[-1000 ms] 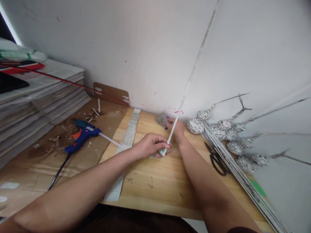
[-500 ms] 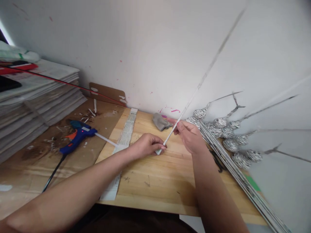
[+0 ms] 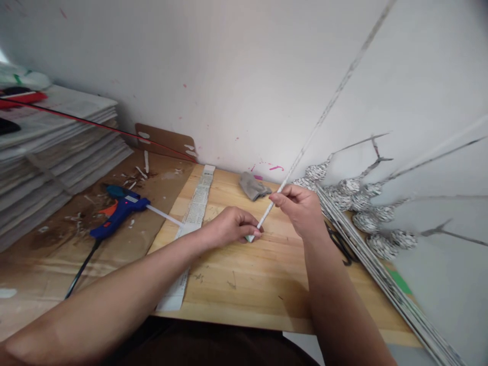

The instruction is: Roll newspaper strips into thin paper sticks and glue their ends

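Two bare hands share one slim paper tube (image 3: pixel 322 117), which slants from the middle of the frame up to the top edge at upper right. The left hand (image 3: pixel 232 226) has its grip closed on the tube's lower end, where a pale greenish tip pokes out below the fingers; whether that tip touches the wooden tabletop (image 3: pixel 247 290) I cannot tell. The right hand (image 3: pixel 303 208) has its grip pinched around the tube a little higher, thumb and fingers together. At left of the frame, a blue glue gun (image 3: pixel 122 213) lies on brown cardboard (image 3: pixel 118 267) among white scraps, with a translucent glue stick (image 3: pixel 165 215) lodged in its rear end and jutting out toward a printed paper strip (image 3: pixel 199 201). At upper left, a tall newspaper stack (image 3: pixel 68 147) bears a red object (image 3: pixel 37 97) with dark items on or in it; whether it is a tray is unclear. Beside that sits a whitish plastic bag (image 3: pixel 32 79), its contents hidden. A crumpled grey cloth (image 3: pixel 252 186) lies near the wall. At right, woven paper bulbs (image 3: pixel 366 221) cluster beside a bundle of tubes (image 3: pixel 381 281), with black scissors (image 3: pixel 345 249) partly hidden by the right forearm.
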Available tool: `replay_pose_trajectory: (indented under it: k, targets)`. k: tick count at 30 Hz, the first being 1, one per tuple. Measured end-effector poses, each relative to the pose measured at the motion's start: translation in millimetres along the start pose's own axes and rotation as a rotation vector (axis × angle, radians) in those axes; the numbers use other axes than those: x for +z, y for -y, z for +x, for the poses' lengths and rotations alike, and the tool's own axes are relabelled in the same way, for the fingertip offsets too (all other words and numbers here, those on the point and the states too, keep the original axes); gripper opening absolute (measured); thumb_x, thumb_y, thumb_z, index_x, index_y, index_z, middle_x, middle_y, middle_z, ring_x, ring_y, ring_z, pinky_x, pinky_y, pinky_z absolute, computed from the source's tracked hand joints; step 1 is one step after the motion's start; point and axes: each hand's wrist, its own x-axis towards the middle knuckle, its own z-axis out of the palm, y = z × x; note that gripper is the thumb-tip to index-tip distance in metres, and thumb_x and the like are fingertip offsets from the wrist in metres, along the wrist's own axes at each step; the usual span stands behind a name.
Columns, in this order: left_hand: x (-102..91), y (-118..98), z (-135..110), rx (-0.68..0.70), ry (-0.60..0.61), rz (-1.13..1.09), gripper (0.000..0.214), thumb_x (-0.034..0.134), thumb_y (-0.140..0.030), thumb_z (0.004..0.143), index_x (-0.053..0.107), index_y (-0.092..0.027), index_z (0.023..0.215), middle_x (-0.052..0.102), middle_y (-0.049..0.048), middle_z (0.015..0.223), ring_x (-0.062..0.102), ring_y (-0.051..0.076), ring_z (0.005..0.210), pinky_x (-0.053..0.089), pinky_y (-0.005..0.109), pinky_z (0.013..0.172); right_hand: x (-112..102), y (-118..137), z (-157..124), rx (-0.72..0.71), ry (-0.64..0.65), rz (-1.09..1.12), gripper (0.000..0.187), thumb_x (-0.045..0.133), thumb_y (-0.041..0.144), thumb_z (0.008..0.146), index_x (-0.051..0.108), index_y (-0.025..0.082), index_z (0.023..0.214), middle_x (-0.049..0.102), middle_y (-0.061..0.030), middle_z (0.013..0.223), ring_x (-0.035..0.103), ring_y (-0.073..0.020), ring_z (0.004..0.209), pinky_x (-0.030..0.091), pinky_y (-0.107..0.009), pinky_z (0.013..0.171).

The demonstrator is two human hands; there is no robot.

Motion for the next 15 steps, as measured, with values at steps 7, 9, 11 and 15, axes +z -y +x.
replay_pose_trajectory:
  k: [7,9,11,15]
  targets:
    - [0.0,2.0,1.5,-0.008,0.004,0.016,0.021,0.068,-0.035,0.074,0.073,-0.015,0.08,0.067,0.0021,0.072,0.058,0.012,0.064,0.046,0.02,0.058,-3.2,-2.2,0.2,0.019,0.123,-0.004,0.024,0.072,0.042,0.074,0.072,0.018,0.08,0.06,-0.0004,0.066,0.045,-0.0098,0.054,0.034,-0.024,0.049]
    - [0.2,3.6,1.7,-0.016,0.013,0.007,0.021,0.068,-0.035,0.074,0.073,-0.016,0.08,0.068,0.0023,0.073,0.059,0.013,0.065,0.047,0.021,0.059,-3.5,-2.6,0.4,0.0,0.053,-0.012,0.024,0.077,0.04,0.068,0.068,0.017,0.068,0.059,0.0005,0.063,0.046,-0.0104,0.056,0.035,-0.025,0.051]
    - [0.2,4.9,1.9,-0.017,0.015,-0.002,0.022,0.068,-0.036,0.074,0.072,-0.016,0.081,0.068,0.0025,0.074,0.059,0.013,0.066,0.048,0.021,0.059,-4.1,-1.9,0.1,0.007,0.056,0.009,0.025,0.076,0.041,0.069,0.068,0.017,0.072,0.06,0.0004,0.065,0.046,-0.0098,0.055,0.035,-0.024,0.05]
    - [0.1,5.8,2.0,-0.024,0.018,0.002,0.021,0.068,-0.034,0.074,0.073,-0.016,0.083,0.068,0.0022,0.075,0.058,0.012,0.065,0.048,0.02,0.059,-6.4,-0.7,-1.0,0.058,0.218,0.021,0.03,0.066,0.042,0.079,0.072,0.018,0.096,0.058,0.0003,0.064,0.041,-0.0086,0.051,0.033,-0.024,0.048]
